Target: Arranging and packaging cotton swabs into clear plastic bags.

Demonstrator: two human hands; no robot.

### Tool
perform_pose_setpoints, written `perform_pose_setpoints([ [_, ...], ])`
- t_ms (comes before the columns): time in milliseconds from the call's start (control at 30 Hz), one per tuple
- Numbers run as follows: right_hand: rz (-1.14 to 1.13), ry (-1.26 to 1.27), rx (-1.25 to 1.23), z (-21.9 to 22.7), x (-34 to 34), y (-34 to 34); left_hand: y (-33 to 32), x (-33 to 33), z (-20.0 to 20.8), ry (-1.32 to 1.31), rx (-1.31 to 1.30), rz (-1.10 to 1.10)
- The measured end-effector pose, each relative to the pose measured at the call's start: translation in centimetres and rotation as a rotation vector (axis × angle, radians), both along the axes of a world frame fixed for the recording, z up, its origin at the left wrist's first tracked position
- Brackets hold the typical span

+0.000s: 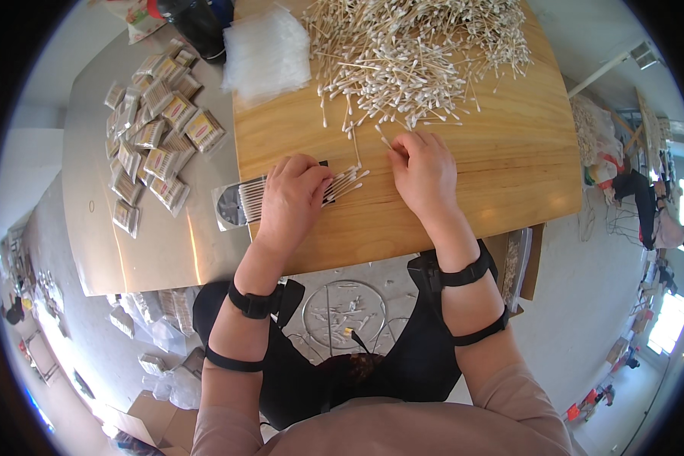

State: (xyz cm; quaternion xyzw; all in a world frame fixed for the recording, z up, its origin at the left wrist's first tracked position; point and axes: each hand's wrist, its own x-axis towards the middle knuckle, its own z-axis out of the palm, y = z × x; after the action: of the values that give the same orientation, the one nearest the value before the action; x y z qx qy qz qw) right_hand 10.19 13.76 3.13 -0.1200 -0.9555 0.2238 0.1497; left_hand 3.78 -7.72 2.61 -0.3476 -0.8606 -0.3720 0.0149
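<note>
A row of cotton swabs point(252, 201) lies side by side on a dark card in a clear bag point(230, 207) at the table's left front. My left hand point(290, 199) is over that row with its fingers closed together, and several swab ends point(351, 178) fan out to its right. Its grip is partly hidden under the palm. My right hand point(427, 171) is closed in a pinch near the middle, at the end of one cotton swab point(383, 137). A single swab point(356, 148) lies between the hands, pointing toward the large swab pile point(418, 64).
Clear plastic bags point(266, 57) are stacked left of the pile. Many filled swab packets point(159, 133) lie on the metal table point(91, 220), with a dark container point(194, 30) behind them. An open carton point(536, 266) stands below the right edge of the wooden tabletop point(509, 175).
</note>
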Motion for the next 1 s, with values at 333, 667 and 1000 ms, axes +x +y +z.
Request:
perform_pose_setpoints([
  [333,0.063,0.03,0.014,-0.2,0.2,0.2,0.1,0.3,0.6,-0.01,-0.029,-0.136],
  [667,0.204,0.084,-0.015,0.1,-1.2,-2.9,0.3,0.2,0.4,0.015,0.073,0.127],
  [1000,0.338,0.049,-0.228,-0.2,-1.2,-2.3,0.3,-0.9,-0.3,0.033,0.008,0.152],
])
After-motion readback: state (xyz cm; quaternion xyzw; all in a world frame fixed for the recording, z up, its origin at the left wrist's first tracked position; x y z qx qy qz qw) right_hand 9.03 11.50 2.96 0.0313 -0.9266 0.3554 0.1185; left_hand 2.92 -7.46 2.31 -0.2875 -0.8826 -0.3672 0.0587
